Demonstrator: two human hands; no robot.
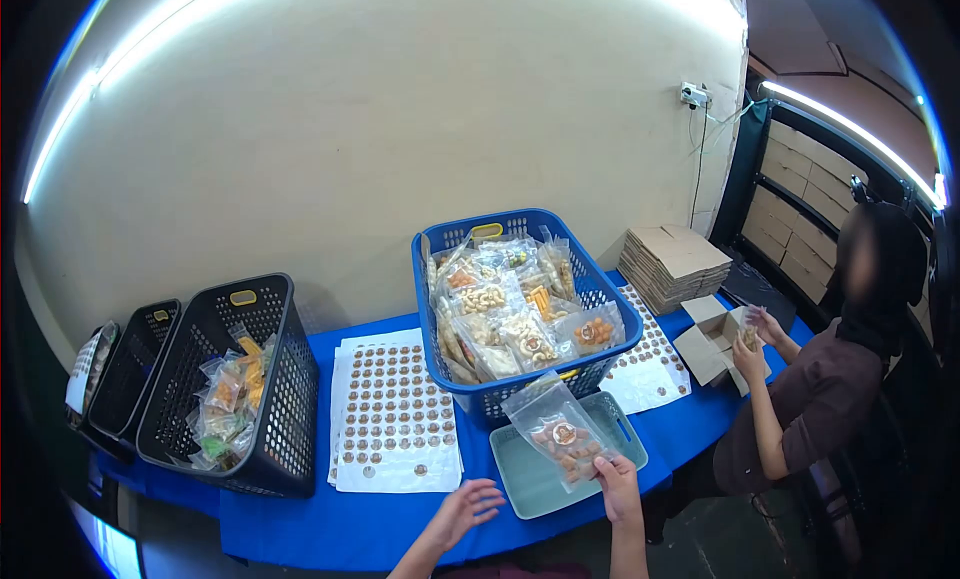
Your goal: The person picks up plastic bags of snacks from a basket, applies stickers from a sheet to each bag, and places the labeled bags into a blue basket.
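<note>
My right hand (619,487) pinches the lower right edge of a clear snack pouch (562,434). Brown round pieces fill the pouch's lower part, and a round sticker sits on its front. Beneath the pouch lies a grey-green tray (520,491). My left hand (468,512) is held just left of the tray, fingers apart, with nothing in it. Behind the tray stands a blue basket (428,319) heaped with filled snack pouches. To the left of my left hand is a sheet of round stickers (398,419), with some stickers gone from its lower rows.
A dark grey basket (292,399) with snack packets stands at the left, beside another dark basket (125,389). More sticker sheets (650,364) lie right of the blue basket. Flattened cartons (675,264) are stacked behind an open carton (715,334), where a co-worker (815,399) holds a packet.
</note>
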